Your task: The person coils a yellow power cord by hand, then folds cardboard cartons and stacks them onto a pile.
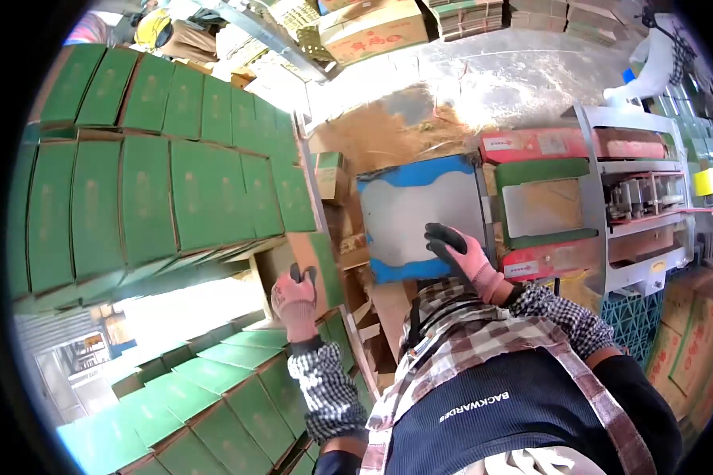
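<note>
My left hand, in a pink glove with dark fingertips, is on a green and brown cardboard box in the stack to the left. Its fingers are bent over the near edge of this box. My right hand, gloved the same way, hovers over or rests at the near right part of a blue board with a worn grey middle; contact is hard to tell. Its fingers are stretched out to the left, with nothing seen in them.
Tall rows of green boxes stand on the left, with more green boxes nearer me. On the right is a metal-framed machine with red panels and a yellow tape roll. A blue crate and flat cartons lie below it.
</note>
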The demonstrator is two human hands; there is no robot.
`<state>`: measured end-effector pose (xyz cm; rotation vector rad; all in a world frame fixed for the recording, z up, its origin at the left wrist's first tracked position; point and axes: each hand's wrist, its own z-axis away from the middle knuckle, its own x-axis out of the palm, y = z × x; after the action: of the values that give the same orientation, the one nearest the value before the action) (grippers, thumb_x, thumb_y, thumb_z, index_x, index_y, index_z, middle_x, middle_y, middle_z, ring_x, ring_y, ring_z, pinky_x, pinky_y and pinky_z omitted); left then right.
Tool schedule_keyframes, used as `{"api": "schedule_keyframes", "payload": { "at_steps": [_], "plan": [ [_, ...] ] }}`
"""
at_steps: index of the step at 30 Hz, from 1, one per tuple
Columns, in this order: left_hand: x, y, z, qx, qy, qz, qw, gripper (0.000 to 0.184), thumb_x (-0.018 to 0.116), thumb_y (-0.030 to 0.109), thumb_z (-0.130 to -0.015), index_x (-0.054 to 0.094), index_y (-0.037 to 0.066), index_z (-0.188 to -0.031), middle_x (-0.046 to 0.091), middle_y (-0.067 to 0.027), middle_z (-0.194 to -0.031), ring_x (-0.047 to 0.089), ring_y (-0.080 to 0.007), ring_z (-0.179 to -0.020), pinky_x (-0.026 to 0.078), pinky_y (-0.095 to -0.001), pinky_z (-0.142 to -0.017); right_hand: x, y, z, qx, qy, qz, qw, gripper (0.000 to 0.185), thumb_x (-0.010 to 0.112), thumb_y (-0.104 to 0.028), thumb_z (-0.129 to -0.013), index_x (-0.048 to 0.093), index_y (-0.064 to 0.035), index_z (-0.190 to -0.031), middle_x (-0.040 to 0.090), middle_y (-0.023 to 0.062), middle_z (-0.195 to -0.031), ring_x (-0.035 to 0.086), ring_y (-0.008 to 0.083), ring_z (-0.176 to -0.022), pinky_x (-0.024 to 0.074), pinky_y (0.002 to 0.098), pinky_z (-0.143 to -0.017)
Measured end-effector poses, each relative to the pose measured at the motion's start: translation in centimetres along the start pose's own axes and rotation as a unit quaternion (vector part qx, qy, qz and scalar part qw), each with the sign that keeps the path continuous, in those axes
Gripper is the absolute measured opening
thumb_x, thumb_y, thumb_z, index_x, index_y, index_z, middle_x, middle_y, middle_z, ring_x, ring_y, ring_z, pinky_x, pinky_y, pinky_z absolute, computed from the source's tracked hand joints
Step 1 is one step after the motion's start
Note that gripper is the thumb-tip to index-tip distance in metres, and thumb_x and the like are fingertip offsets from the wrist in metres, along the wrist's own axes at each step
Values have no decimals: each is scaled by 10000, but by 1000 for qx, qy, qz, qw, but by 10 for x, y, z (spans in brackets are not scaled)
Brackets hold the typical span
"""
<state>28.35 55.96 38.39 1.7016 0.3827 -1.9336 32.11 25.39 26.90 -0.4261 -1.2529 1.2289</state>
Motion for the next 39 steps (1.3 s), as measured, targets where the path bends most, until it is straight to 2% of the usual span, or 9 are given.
{"api": "schedule_keyframes", "payload": {
  "at_steps": [5,8,14,17,23,30,33,36,39],
  "plan": [
    [29,95,51,200,-187,136,952,640,701,365,-757,510,8,-1251,531,-226,-1241,512,-357,-1149,416,-394,-950,7,-13,-28,25,-51,270,961,537,491,-282,-948,353,-23,-1397,447,120,-1361,431,161,-1230,347,271,-1017],
    [75,74,52,299,-343,-176,873,759,680,490,-729,433,163,-1368,357,-107,-1450,304,-300,-1349,226,-524,-1096,-17,-25,-52,12,-214,897,386,674,459,-419,-921,263,-56,-1454,261,165,-1497,279,218,-1373,232,290,-1110],
    [148,57,4,84,-129,140,978,716,794,221,-686,450,79,-1297,463,-132,-1322,425,-256,-1240,361,-473,-1006,4,-102,-118,113,-160,580,790,658,575,-409,-837,402,-44,-1357,398,214,-1368,386,384,-1238,279,486,-1051],
    [298,-2,-10,23,-126,554,823,653,726,35,-762,396,39,-1325,506,-102,-1268,516,-246,-1128,445,-363,-931,19,-71,-102,-313,74,601,732,673,669,-288,-758,426,-47,-1337,372,189,-1389,361,378,-1260,270,454,-1076],
    [296,106,23,34,-230,558,796,748,679,34,-751,292,9,-1390,475,-190,-1315,474,-271,-1201,377,-391,-1030,-35,3,-18,-44,103,705,700,662,642,-258,-780,395,-43,-1354,361,190,-1402,317,386,-1303,211,465,-1117],
    [184,129,8,141,-384,608,681,487,639,65,-752,546,53,-1230,535,-134,-1283,511,-284,-1181,411,-406,-992,19,-35,15,-256,48,466,846,674,685,-148,-747,399,-33,-1346,382,211,-1386,370,359,-1281,280,466,-1081],
    [-28,112,11,279,185,309,890,469,644,57,-737,563,34,-1198,601,-193,-1130,530,-380,-1124,404,-438,-992,58,-68,-18,-336,37,285,897,614,666,-71,-786,413,-15,-1343,468,182,-1301,507,281,-1138,405,393,-974],
    [-213,64,-4,221,700,226,641,347,498,47,-908,500,-63,-1237,569,-151,-1224,567,-269,-1085,411,-422,-979,124,-141,-39,-278,-77,98,952,534,620,-76,-860,414,-10,-1349,572,100,-1146,570,148,-968,471,285,-843],
    [-386,23,6,279,735,460,413,268,446,75,-967,488,-39,-1206,561,-129,-1172,565,-212,-1006,451,-289,-904,207,-230,-39,-297,-178,89,934,339,592,-83,-894,553,8,-1219,653,54,-950,606,95,-835,502,243,-727]
  ]
}}
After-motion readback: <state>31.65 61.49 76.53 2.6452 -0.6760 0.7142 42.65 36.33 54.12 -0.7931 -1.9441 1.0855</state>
